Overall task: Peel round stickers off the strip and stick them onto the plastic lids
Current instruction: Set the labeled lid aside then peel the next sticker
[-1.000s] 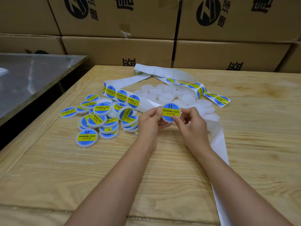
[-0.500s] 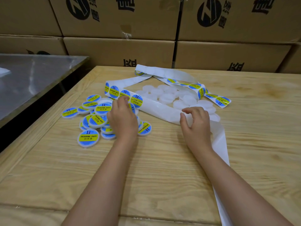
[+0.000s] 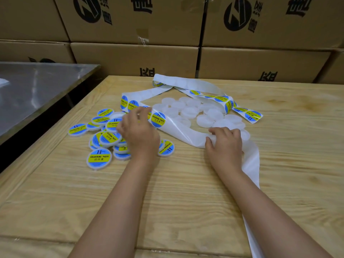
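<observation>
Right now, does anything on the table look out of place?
The sticker strip lies twisted and looped around the blank lids, bare backing trailing toward the near edge. Labelled lids sit heaped, some tilted. Nothing looks damaged or spilled.

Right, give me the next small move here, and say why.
Probably the left hand should peel the round blue-and-yellow sticker nearest its fingertips off the white backing strip. The right hand rests on that strip beside the plain white plastic lids, and no peeled sticker shows.
</observation>
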`<action>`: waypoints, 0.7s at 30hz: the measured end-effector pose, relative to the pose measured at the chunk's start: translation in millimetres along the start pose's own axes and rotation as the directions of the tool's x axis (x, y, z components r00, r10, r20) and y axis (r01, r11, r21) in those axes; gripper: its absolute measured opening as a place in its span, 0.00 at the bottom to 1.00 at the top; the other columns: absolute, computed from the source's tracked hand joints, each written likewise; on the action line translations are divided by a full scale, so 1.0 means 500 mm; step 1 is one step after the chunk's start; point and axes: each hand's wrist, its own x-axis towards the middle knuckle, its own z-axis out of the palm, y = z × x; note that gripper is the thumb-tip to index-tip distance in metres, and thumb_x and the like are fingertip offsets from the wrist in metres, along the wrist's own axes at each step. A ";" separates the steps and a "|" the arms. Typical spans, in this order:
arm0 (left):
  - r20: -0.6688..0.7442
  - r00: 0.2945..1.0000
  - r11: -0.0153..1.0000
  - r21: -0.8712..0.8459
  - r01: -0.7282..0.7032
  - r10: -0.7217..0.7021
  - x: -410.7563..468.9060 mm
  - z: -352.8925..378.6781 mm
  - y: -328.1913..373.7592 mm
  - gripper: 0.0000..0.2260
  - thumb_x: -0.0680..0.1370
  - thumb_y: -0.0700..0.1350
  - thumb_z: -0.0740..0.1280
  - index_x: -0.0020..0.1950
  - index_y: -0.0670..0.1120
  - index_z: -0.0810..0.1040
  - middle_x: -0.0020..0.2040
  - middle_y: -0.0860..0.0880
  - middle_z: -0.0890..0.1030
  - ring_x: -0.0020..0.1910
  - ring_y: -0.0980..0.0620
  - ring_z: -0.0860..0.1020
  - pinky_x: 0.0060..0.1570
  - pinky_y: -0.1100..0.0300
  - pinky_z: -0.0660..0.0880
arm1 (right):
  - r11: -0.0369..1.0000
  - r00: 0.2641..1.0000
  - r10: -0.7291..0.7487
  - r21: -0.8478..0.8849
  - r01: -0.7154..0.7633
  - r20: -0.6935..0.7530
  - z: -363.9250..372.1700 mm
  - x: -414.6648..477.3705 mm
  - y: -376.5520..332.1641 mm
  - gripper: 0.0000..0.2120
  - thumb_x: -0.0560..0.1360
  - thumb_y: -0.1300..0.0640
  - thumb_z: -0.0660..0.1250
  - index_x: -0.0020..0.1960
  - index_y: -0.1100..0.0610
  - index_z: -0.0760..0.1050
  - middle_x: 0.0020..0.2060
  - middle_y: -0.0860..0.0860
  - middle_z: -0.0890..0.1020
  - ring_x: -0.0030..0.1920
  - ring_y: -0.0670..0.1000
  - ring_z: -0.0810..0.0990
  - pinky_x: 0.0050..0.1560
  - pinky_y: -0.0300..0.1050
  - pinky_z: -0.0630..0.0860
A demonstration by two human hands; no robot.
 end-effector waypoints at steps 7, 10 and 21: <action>0.263 0.860 0.898 -0.176 -0.403 0.438 -0.060 0.015 0.082 0.16 0.71 0.39 0.59 0.55 0.39 0.80 0.32 0.44 0.79 0.27 0.42 0.76 0.27 0.56 0.70 | 0.992 0.996 0.087 -0.095 -0.085 0.016 -0.025 0.007 0.004 0.12 0.76 0.57 0.62 0.58 0.56 0.77 0.51 0.56 0.79 0.55 0.60 0.69 0.52 0.50 0.61; 0.459 0.830 0.948 -0.132 -0.289 0.316 -0.069 0.030 0.087 0.21 0.75 0.40 0.62 0.68 0.44 0.71 0.38 0.41 0.80 0.35 0.39 0.78 0.33 0.52 0.69 | 0.991 0.985 0.132 -0.036 -0.129 0.107 -0.051 0.019 0.008 0.12 0.75 0.58 0.62 0.57 0.54 0.77 0.49 0.56 0.80 0.54 0.59 0.72 0.51 0.50 0.66; 0.569 0.747 0.939 -0.231 -0.256 0.344 -0.075 0.065 0.083 0.30 0.73 0.37 0.59 0.75 0.47 0.59 0.75 0.47 0.60 0.72 0.51 0.62 0.63 0.54 0.59 | 0.937 0.727 0.172 0.118 -0.330 0.664 -0.146 0.040 0.028 0.08 0.75 0.60 0.64 0.54 0.55 0.74 0.32 0.54 0.78 0.31 0.55 0.78 0.41 0.54 0.81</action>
